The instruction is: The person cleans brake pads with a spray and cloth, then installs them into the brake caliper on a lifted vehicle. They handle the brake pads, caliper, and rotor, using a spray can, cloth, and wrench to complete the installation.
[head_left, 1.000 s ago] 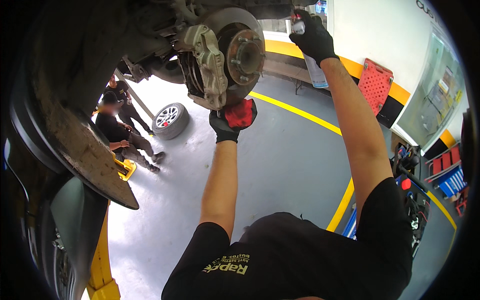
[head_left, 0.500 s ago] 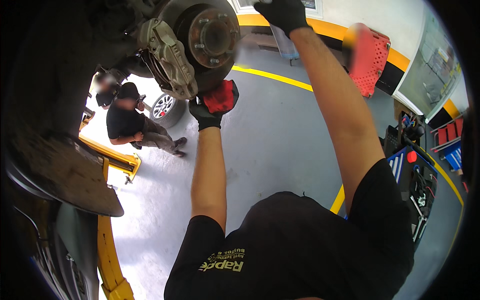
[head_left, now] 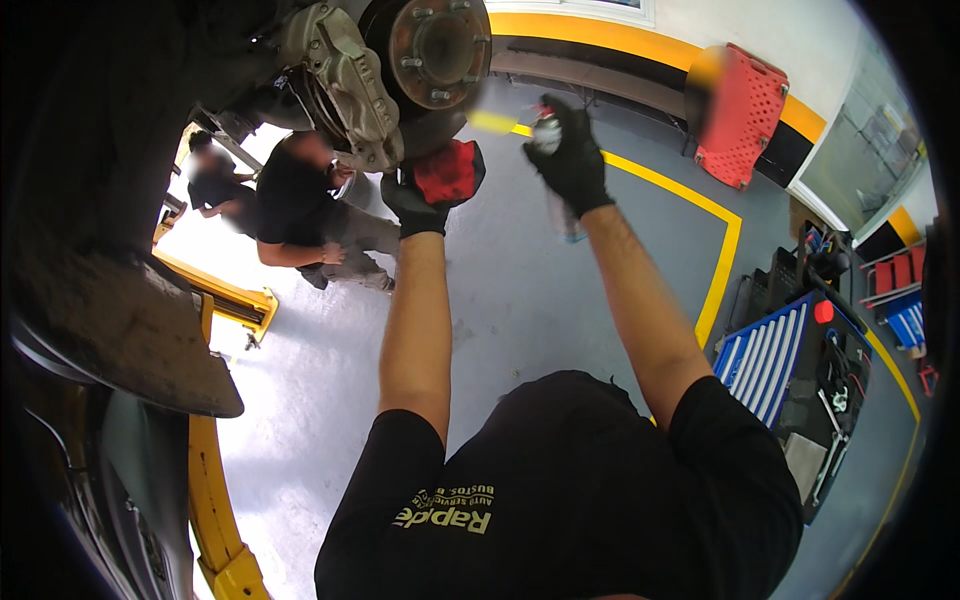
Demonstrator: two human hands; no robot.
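Observation:
A grey brake caliper (head_left: 345,85) straddles the brake disc, whose rusty hub (head_left: 437,50) with wheel studs faces right. Just under the disc's lower edge, my black-gloved left hand (head_left: 412,208) holds up a bunched red cloth (head_left: 447,172). My right hand (head_left: 572,165), gloved alike, grips an upright spray can (head_left: 547,132) to the right of the disc. The can's red nozzle is at the top, near my index finger. A hazy patch hangs between the nozzle and the disc. My palm hides most of the can.
A dark wheel-arch liner (head_left: 120,330) hangs at left above a yellow lift post (head_left: 215,490). Beyond it stand a person in black (head_left: 300,205) and a second person (head_left: 222,185). A tool cart (head_left: 765,365) is at right; a red creeper board (head_left: 742,120) leans by the wall.
My right hand has come down from the upper right to beside the disc. The nearer person has moved right, now covering most of the loose wheel. My left hand stays under the disc.

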